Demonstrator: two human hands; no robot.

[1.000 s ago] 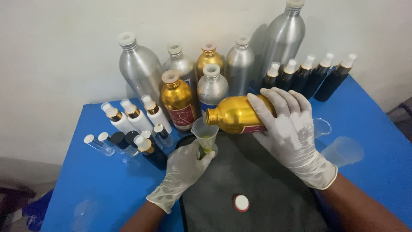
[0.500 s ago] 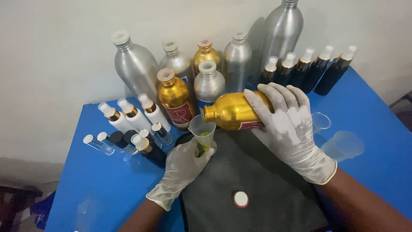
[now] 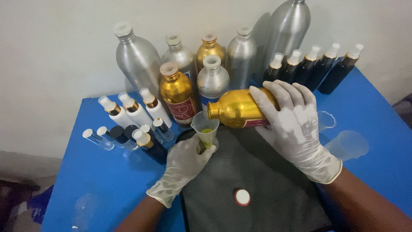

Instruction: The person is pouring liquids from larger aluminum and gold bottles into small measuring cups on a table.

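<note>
My right hand (image 3: 296, 126), in a white glove, grips a gold metal bottle (image 3: 238, 108) tipped sideways, its open mouth over a small clear funnel (image 3: 205, 125). Yellow-green liquid sits in the funnel. My left hand (image 3: 182, 165), also gloved, is wrapped around a small bottle under the funnel; that bottle is mostly hidden by my fingers. Both hands work above a dark grey mat (image 3: 257, 180) on the blue table (image 3: 98, 176). A white round cap with a red rim (image 3: 242, 197) lies on the mat near me.
Tall silver and gold metal bottles (image 3: 137, 60) stand along the back wall. Several dark bottles with white caps (image 3: 315, 66) line the back right. White spray bottles and small vials (image 3: 128, 120) cluster at the left. A clear plastic cup (image 3: 349, 145) lies at the right.
The view has shifted slightly. Both hands hold nearly the same pose, with the gold bottle still tilted over the funnel.
</note>
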